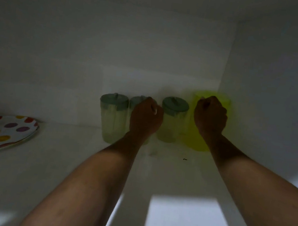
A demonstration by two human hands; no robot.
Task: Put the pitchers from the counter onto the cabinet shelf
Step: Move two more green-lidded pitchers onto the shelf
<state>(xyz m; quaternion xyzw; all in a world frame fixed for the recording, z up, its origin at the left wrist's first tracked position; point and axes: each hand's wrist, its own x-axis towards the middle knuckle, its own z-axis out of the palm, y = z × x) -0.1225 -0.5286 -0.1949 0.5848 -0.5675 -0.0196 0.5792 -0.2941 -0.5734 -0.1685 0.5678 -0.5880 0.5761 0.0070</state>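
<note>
Three clear pitchers with grey-green lids stand in a row at the back of the white cabinet shelf [165, 165]: the left one [112, 115], the middle one [136, 100] and the right one [173, 120]. My left hand [146, 117] is closed on the middle pitcher's handle and hides most of it. A yellow-green pitcher [196, 138] stands in the back right corner, blurred. My right hand [211, 115] is closed around its handle side. Both forearms reach in from below.
A stack of white plates with coloured dots [1, 133] lies at the shelf's left. The cabinet's right wall [271, 111] stands close beside the yellow-green pitcher. A small dark speck [185, 159] lies on the shelf in front of the pitchers.
</note>
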